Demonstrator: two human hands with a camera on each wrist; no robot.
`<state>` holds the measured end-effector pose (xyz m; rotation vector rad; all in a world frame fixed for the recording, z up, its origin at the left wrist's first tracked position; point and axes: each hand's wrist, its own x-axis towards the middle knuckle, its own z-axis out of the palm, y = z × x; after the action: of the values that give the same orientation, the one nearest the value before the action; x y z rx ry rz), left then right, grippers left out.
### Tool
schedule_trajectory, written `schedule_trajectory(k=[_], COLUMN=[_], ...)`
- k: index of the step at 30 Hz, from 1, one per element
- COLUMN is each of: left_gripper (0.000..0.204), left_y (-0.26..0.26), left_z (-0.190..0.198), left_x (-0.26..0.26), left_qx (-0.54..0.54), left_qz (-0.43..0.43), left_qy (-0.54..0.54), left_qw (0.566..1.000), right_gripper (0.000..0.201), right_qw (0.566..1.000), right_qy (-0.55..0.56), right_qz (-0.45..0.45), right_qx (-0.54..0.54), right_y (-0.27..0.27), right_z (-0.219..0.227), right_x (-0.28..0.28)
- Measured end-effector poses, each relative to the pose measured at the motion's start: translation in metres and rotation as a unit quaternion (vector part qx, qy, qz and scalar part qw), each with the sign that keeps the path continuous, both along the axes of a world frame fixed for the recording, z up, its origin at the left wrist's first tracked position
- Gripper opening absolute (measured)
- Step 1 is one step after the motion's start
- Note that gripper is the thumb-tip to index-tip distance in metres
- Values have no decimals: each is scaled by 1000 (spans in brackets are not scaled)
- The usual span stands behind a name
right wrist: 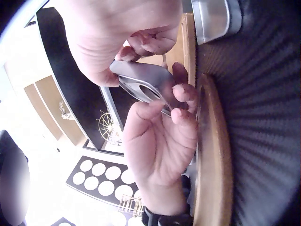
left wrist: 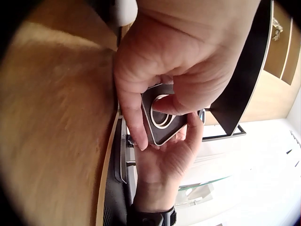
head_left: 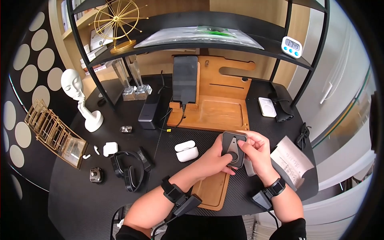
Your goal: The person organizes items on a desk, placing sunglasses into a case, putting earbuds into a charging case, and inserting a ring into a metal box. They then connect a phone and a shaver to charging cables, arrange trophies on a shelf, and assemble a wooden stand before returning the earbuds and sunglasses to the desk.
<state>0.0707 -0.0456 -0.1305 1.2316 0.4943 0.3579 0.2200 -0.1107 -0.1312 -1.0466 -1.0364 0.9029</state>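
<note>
Both hands hold a flat, dark grey device (head_left: 233, 147) with rounded corners. On its face sit a silver ring and a tapered metal plate. My left hand (head_left: 214, 160) grips the lower left edge, its thumb lying at the ring; the ring and thumb show closely in the left wrist view. My right hand (head_left: 260, 152) holds the opposite side, thumb on the upper face and fingers behind. From the right wrist view, the device (right wrist: 148, 77) is seen edge-on between the two hands. Beneath the left hand lies a wooden tray (head_left: 211, 194).
A wooden stand (head_left: 224, 88) holding a phone (head_left: 185, 78) is behind the hands. An opened carton (head_left: 294, 160) lies right. Leftward are a white earbud case (head_left: 187, 153), headphones (head_left: 130, 176) and a white sculpture (head_left: 94, 121). A black shelf (head_left: 168, 52) spans the back.
</note>
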Motion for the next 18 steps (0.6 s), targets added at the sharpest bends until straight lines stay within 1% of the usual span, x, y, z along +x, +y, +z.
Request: schedule_trajectory(k=[4, 5, 10, 13, 15, 18], left_gripper=[54, 54, 54, 53, 53, 49], left_y=[-1, -1, -3, -2, 0, 0], left_z=[0, 0, -1, -1, -3, -4], left_x=[2, 2, 2, 2, 2, 2], left_qx=[-8, -6, -1, 2, -1, -4], left_qz=[14, 12, 41, 37, 30, 21], left_qy=[3, 2, -25, 0, -1, 4], left_qw=[1000, 1000, 999, 999, 1000, 1000], right_gripper=[32, 36, 42, 44, 45, 46], right_qw=[999, 997, 994, 993, 991, 993], right_qy=[16, -1, 27, 29, 21, 17], right_qz=[41, 79, 105, 115, 132, 119], right_qx=[-9, 19, 20, 10, 12, 19], right_y=[-2, -1, -5, -5, -6, -6], right_z=[2, -6, 1, 3, 1, 3], right_x=[-1, 7, -1, -1, 2, -2])
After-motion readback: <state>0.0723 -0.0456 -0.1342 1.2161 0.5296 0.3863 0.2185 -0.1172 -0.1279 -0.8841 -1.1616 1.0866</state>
